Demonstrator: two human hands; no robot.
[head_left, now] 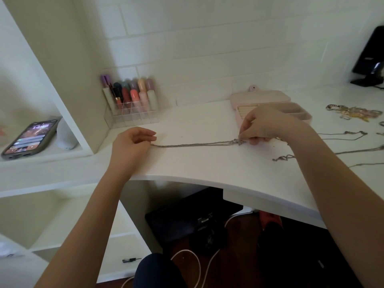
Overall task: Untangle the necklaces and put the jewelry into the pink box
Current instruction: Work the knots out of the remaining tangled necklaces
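Observation:
A silver necklace (195, 144) lies stretched in a straight line across the white desk (197, 163). My left hand (133, 146) pinches its left end, fingers curled. My right hand (268, 126) pinches its right end, where a small pendant or clasp sits. The pink box (261, 100) stands open just behind my right hand, its lid leaning against the wall. More silver chains (342, 135) and another (284, 157) lie on the desk to the right, partly hidden by my right forearm. A heap of gold and mixed jewelry (353, 112) lies at the far right.
A clear organiser with several lipsticks (132, 100) stands at the back left of the desk. A phone (29, 138) leans on the shelf to the left. A black stand (372, 59) is at the far right. The desk's curved front edge runs below my hands.

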